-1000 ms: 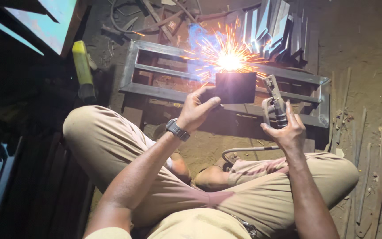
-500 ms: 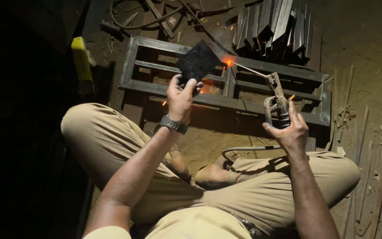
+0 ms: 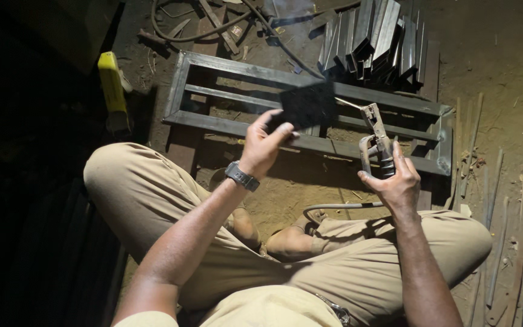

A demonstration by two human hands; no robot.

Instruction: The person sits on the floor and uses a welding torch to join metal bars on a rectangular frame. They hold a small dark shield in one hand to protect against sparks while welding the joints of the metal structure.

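**Dark Plate Up, Electrode Holder Gripped Over the Steel Frame**

Closest to the camera, the person sits cross-legged on the dirt floor [image 3: 497, 72] in tan trousers [image 3: 152, 200], knees wide, both forearms stretched forward. A dark wristwatch [image 3: 241, 176] sits on the left wrist.

Left hand [image 3: 263, 147] is raised, and there it is: the fingers pinch the lower edge of a dark rectangular plate [image 3: 307, 106], thumb on one face, fingertips on the other, holding it tilted just above the frame. Over on the right, the right hand [image 3: 396, 181] is wrapped around the grip of a welding electrode holder [image 3: 378, 140], fingers curled tight round the handle, thumb out to the side. The holder's clamp points up and away, and a thin rod [image 3: 349, 103] runs from it toward the plate's right edge. A cable [image 3: 340, 207] loops back from the holder across the floor toward the right knee.

Just beyond both hands lies a grey rectangular steel frame [image 3: 225, 126] with long rails and cross pieces, flat on the floor. To its left, a yellow-handled tool [image 3: 112, 82] lies near the frame's end. Farther back, a stack of angled steel sections [image 3: 373, 36] is piled at the frame's far side, with dark cables [image 3: 183, 33] snaking across the floor at top left. Thin metal strips [image 3: 473, 145] are scattered on the right.
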